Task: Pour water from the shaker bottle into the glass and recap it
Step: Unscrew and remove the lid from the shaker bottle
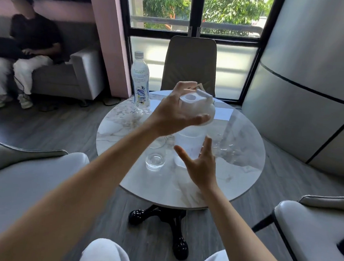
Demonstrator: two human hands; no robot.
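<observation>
A translucent white shaker bottle (188,143) stands on the round marble table (236,155). My left hand (174,114) grips its white lid (197,107) from above; the lid's flip spout stands open. My right hand (199,167) is at the bottle's lower body with fingers spread, close to it; I cannot tell whether it touches. A clear drinking glass (155,157) stands just left of the bottle, seen from above.
A tall plastic water bottle (140,81) with a white cap stands at the table's far left edge. A grey chair (190,62) faces me across the table, armchairs flank my knees, and a person sits on a sofa (77,70) at left.
</observation>
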